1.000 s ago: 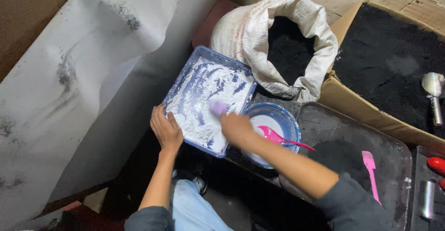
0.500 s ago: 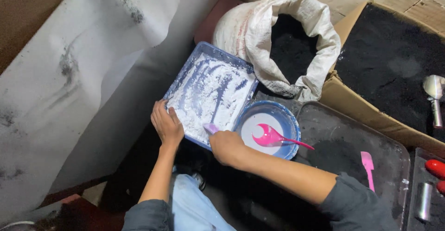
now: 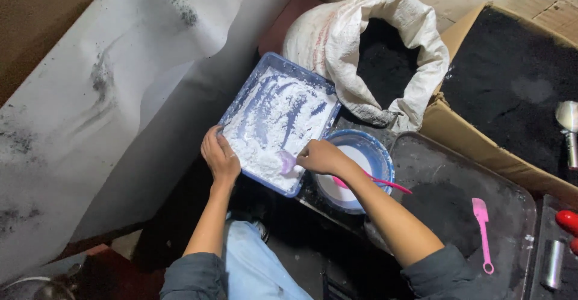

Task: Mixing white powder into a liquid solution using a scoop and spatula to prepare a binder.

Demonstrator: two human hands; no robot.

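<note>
My left hand [image 3: 220,155] grips the near rim of the tilted blue tray [image 3: 278,126] of loose white powder [image 3: 265,149]; right hand [image 3: 321,157] fingers pinch a small scoop [image 3: 286,161]; light, spillable, I judge.

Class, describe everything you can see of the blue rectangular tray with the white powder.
The blue tray is a shallow rectangle with a raised rim, apparently plastic. White powder coats its floor, raked into streaks that bare the blue, and piles thicker at the near end. It sits tilted, far end raised against a white sack. The left hand grips its near left edge; the right hand holds a small pale scoop in the powder. A round blue bowl stands beside it.
</note>
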